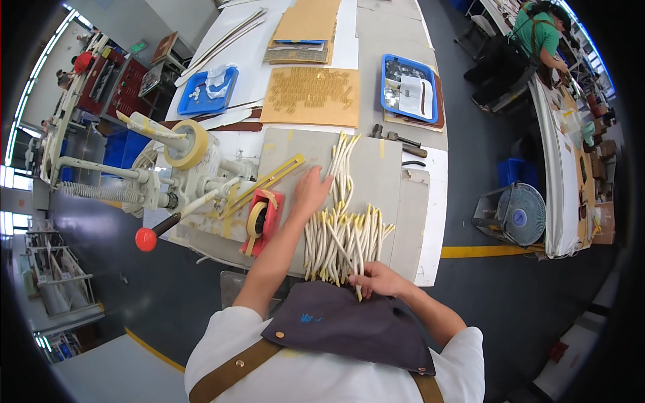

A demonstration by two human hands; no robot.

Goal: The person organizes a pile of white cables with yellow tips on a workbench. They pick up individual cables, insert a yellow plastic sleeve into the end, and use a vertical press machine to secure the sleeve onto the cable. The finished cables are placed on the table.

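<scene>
White cord pile (336, 245): right hand (381, 278) pinching a strand (359, 263) nearside, left hand (312, 191) unclenched beyond — tugging could tangle it.

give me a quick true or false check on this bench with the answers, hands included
1. The left hand is at the upper bundle of white cords. True.
2. The right hand is on the tape dispenser. False: the right hand holds a white cord by the lower bundle.
3. The tape dispenser has a red body. True.
4. Both blue trays are left of the cardboard sheet. False: the left tray and right tray flank the cardboard sheet.
5. The lever's knob is red. True.
6. The fan is in the left half of the picture. False: the fan is on the right.
</scene>
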